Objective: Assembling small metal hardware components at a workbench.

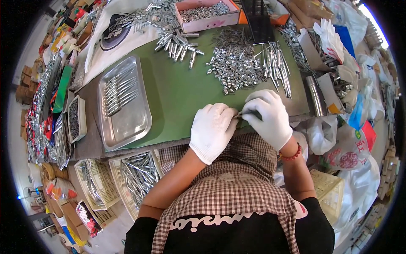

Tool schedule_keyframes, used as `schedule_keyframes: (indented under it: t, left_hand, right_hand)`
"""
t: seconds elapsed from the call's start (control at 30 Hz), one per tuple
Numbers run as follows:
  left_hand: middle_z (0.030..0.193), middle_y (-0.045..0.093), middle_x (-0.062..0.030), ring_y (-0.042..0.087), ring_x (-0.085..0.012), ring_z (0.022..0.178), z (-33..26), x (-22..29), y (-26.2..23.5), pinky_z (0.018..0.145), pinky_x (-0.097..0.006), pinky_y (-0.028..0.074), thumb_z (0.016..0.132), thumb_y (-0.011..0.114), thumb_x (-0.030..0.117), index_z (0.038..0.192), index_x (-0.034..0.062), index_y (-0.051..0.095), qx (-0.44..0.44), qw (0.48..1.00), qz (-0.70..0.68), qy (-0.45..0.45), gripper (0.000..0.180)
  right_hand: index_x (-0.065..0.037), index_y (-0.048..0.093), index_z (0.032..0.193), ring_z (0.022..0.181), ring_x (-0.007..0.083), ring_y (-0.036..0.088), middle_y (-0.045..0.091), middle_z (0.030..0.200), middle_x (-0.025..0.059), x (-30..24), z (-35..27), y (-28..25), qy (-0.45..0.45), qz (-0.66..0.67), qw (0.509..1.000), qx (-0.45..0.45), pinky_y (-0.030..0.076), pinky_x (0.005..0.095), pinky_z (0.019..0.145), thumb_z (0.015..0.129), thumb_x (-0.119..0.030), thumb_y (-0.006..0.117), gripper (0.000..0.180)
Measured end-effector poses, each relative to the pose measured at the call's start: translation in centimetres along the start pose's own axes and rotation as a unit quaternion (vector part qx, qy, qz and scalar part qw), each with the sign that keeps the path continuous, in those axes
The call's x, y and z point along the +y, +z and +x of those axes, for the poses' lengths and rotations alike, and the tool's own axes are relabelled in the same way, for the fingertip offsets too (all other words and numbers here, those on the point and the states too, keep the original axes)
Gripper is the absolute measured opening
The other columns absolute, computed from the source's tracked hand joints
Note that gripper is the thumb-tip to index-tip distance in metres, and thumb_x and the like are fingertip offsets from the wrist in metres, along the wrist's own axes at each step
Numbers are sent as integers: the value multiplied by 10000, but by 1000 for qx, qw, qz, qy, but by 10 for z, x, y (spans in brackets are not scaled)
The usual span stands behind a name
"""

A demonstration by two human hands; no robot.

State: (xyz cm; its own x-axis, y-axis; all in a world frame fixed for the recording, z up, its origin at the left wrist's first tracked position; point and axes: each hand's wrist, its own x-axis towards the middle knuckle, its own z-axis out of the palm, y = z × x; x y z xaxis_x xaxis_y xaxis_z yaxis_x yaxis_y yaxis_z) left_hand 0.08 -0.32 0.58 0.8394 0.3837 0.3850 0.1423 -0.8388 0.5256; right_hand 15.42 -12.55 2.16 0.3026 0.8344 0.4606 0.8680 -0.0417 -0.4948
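- White knit gloves, one pair, worn: left hand (215,130) and right hand (268,115), brought together near the front edge of the tabletop (177,86).
- Small greyish piece (238,115), one: between the two hands, thumb and forefinger of each closed on it in a pinch. Mostly covered by the gloves; probably metal, exact kind not discernible.
- Handling, as judged: a light tip pinch suits so small a piece; one hand best serves as the fixed hold while the other makes fine adjustments, wrists low and level. Loose glove fabric could catch between parts.
- Silver cone-shaped caps (237,70), one heap, just beyond the hands; thin metal rods (277,67), one loose bundle, beyond the right hand; dark small parts (231,38), one pile, behind the caps.
- Metal tray (127,133), shallow, rounded corners, well to the left; a row of slender pieces (120,92) laid side by side within.
- Edges: front border of the tabletop close under both wrists, so a dropped piece could fall onto the checked apron (237,194). Silver cylinder (316,96) beside the right border.
- Room for moving: broadest green stretch between tray and caps, reachable by the left hand; right side tighter, with rods ahead and the cylinder alongside.
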Motion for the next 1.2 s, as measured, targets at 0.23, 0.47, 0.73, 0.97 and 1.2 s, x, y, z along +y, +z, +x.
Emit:
schedule_keyframes:
  t: [0.23,0.47,0.73,0.97,1.2]
  left_hand:
    - [898,637,-97,612,-328,864,0,0,-1,773,-439,485,784,717,87,930,66,690,4,1000,-4,7,150]
    - [894,637,-95,611,-327,849,0,-1,1,763,-437,486,781,720,83,938,67,695,2,1000,1,10,160]
    - [875,635,-80,612,-315,819,3,5,2,746,-431,485,793,726,123,954,83,707,16,1000,3,0,167]
    - [868,626,-54,617,-294,797,3,10,4,716,-428,484,790,735,142,918,106,698,7,997,64,46,139]
    - [879,625,-68,618,-306,812,-6,-2,-51,729,-436,487,790,716,147,883,110,672,10,995,100,23,110]
  right_hand:
    - [-136,661,856,979,269,617,641,988,18,-5,2,5,-52,-88,995,12,478,421,871,730,-110,757,160]
    - [-145,688,911,969,228,635,651,950,3,-8,-6,-2,-115,-148,982,-16,491,404,851,724,-128,741,195]
    - [-59,731,1083,972,295,666,721,1054,87,45,-39,-61,118,-251,945,174,501,400,900,868,-79,695,219]
    - [-74,725,1015,967,324,658,706,1016,122,61,-24,-50,136,-287,936,151,502,439,862,892,-166,689,158]
    - [-67,667,1001,984,398,626,662,1009,192,101,2,-45,243,-265,933,26,497,476,863,901,-281,661,237]
